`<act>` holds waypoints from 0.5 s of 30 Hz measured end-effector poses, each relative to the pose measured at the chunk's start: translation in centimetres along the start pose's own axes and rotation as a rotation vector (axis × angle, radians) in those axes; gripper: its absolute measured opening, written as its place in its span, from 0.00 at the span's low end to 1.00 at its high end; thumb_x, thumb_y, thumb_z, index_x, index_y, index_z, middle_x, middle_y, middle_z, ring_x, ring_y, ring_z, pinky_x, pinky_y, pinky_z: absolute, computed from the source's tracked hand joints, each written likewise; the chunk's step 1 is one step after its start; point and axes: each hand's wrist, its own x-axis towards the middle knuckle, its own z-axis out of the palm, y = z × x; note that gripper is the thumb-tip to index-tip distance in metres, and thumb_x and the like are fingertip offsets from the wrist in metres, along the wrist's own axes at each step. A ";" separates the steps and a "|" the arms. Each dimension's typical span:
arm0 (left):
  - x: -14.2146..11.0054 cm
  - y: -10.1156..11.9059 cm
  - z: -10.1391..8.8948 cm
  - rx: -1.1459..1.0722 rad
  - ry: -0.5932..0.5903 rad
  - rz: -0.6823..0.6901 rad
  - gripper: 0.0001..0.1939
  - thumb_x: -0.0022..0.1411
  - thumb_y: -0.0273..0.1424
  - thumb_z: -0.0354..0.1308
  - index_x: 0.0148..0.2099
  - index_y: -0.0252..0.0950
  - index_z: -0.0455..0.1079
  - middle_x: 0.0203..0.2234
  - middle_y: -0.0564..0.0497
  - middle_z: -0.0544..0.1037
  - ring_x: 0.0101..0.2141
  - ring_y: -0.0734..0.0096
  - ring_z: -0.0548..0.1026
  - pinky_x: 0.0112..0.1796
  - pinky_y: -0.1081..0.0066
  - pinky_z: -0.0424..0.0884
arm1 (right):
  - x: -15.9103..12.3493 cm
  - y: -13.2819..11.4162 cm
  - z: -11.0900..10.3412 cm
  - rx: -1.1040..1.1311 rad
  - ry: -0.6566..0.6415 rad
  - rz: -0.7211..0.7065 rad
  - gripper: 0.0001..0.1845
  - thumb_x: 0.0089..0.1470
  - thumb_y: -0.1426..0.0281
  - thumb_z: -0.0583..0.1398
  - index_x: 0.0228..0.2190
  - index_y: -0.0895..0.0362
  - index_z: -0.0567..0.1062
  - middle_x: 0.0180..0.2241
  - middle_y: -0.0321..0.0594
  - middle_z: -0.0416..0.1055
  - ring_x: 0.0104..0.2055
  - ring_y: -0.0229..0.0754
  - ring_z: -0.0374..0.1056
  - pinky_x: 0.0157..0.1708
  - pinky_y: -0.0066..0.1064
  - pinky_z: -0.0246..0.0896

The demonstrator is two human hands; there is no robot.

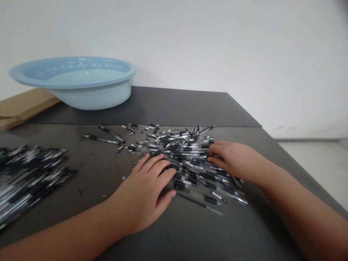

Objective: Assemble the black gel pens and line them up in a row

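A heap of black and clear pens (pixel 187 145), with small loose pen parts among them, lies across the middle of the dark table. My left hand (pixel 148 185) rests at the heap's near left side, palm down, its fingers spread over the pens and gripping none. At the right edge of the heap, my right hand (pixel 231 157) has its fingers curled around the ends of some pens; its fingertips are partly hidden. Closest to me, a thin pen refill (pixel 199 203) sticks out below the heap.
Another pile of pens (pixel 27 181) lies at the left, blurred. Two separate pens (pixel 100 139) sit left of the heap. A light blue basin (pixel 92 98) stands at the back left beside a brown cardboard piece (pixel 25 103). Behind the dark table (pixel 187 239) rises a white wall.
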 end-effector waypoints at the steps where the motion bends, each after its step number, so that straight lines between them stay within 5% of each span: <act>1: 0.0 0.0 0.0 0.002 -0.001 0.000 0.21 0.72 0.41 0.55 0.64 0.44 0.70 0.63 0.47 0.74 0.68 0.47 0.63 0.69 0.38 0.53 | -0.1 0.1 0.0 -0.004 -0.005 -0.004 0.09 0.68 0.62 0.59 0.38 0.51 0.78 0.39 0.42 0.77 0.37 0.47 0.73 0.35 0.35 0.62; 15: 0.0 0.0 0.1 0.014 0.008 0.011 0.22 0.72 0.40 0.56 0.65 0.43 0.70 0.62 0.46 0.74 0.67 0.47 0.65 0.69 0.39 0.54 | 0.3 -1.9 0.1 -0.174 0.007 -0.131 0.08 0.67 0.73 0.59 0.38 0.55 0.79 0.41 0.47 0.78 0.45 0.53 0.72 0.48 0.44 0.66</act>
